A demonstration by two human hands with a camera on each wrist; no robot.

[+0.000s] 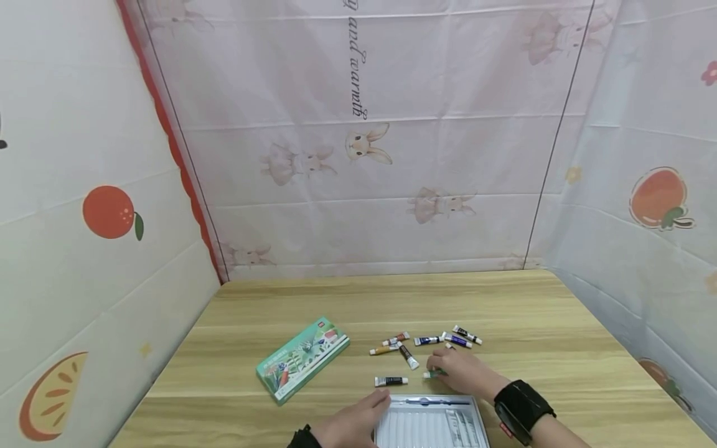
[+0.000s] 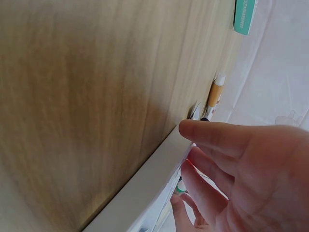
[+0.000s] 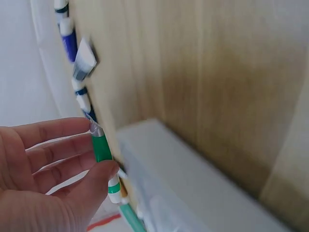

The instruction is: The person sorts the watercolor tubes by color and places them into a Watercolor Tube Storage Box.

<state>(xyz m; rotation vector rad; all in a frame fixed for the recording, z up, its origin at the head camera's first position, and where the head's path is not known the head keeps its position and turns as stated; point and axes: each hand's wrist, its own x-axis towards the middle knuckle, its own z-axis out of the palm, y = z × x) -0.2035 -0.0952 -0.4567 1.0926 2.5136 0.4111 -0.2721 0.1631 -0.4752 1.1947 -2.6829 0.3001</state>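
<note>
My right hand (image 1: 456,368) pinches a small green paint tube (image 3: 101,147) between thumb and fingers, just beyond the tray's far edge. Its crimped end and white cap with a green band show in the right wrist view. At the far left corner of a white plastic tray (image 1: 411,429), my left hand (image 1: 358,420) rests with its fingers fairly straight against the rim. A thin paintbrush (image 1: 437,402) lies in the tray's far slot, and a few white tubes (image 1: 462,428) sit at its right side. A black tube (image 1: 391,381) lies close beyond the left fingertips.
More paint tubes lie scattered behind the hands: ochre (image 1: 383,350), reddish brown (image 1: 395,338), dark brown (image 1: 409,357), blue (image 1: 428,340), violet (image 1: 457,340) and black (image 1: 467,334). A teal printed box (image 1: 302,359) stands to the left on the wooden table (image 1: 224,386). Printed cloth walls border the table.
</note>
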